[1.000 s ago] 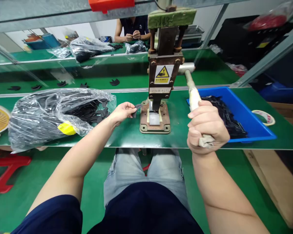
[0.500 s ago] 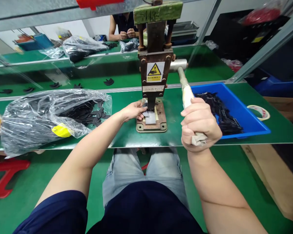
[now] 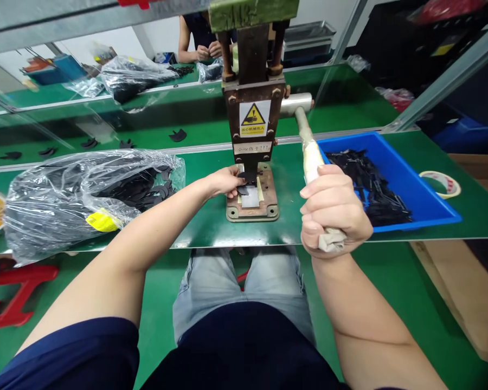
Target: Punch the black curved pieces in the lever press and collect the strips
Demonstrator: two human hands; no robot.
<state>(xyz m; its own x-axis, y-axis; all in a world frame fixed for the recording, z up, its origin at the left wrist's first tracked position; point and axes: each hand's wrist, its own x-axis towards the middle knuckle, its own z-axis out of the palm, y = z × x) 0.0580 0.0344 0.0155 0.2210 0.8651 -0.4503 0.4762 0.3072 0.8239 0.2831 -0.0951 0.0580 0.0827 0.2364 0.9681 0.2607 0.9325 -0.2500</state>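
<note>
A hand press (image 3: 250, 119) with a yellow warning label stands in front of me on the green table. My left hand (image 3: 226, 181) pinches a small black piece (image 3: 242, 189) at the press base (image 3: 268, 189), just left of the ram's lower end. My right hand (image 3: 335, 211) is wrapped round the taped lever (image 3: 311, 154) of the press, on its right side. A light metal plate (image 3: 250, 199) lies on the base under the ram.
Left lies a clear plastic bag (image 3: 57, 200) of black pieces. At right are a blue tray (image 3: 427, 219) holding black strips and a tape roll (image 3: 451, 189). A person's hands (image 3: 209, 50) show across the table.
The view has shifted slightly. The black piece has moved a little at the ram's lower end, still in my left hand. My right hand keeps its hold on the lever.
</note>
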